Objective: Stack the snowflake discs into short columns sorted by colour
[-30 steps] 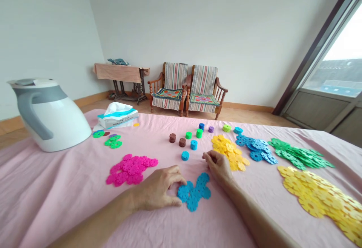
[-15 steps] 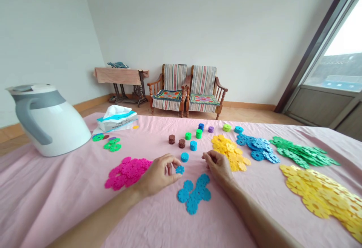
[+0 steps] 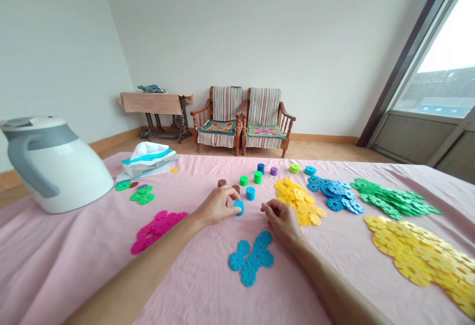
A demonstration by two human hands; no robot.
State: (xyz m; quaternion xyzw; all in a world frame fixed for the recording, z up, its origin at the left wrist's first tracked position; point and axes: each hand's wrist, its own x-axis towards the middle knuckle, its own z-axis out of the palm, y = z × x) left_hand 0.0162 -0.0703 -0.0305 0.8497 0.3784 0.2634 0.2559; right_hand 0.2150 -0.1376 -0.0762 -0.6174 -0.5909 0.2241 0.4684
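Observation:
My left hand is closed, its thumb and fingers pinching a blue flower-shaped disc at the short blue stack, whose lower part is partly hidden by the fingers. To its right my right hand hovers over the cloth with thumb and fingertips pressed together, and no disc shows between them. Nearer to me lies a loose group of blue discs. Just beyond the left hand stands another blue stack. Two brown stacks are partly covered by that hand.
Pink discs lie left, partly behind my forearm. Yellow discs, darker blue discs and green discs form piles at right, with more yellow. A kettle and tissue box stand left on the pink cloth.
My left hand has moved forward with the blue disc, from short of the blue stack onto it. My right hand stays nearly in place. The view has shifted slightly.

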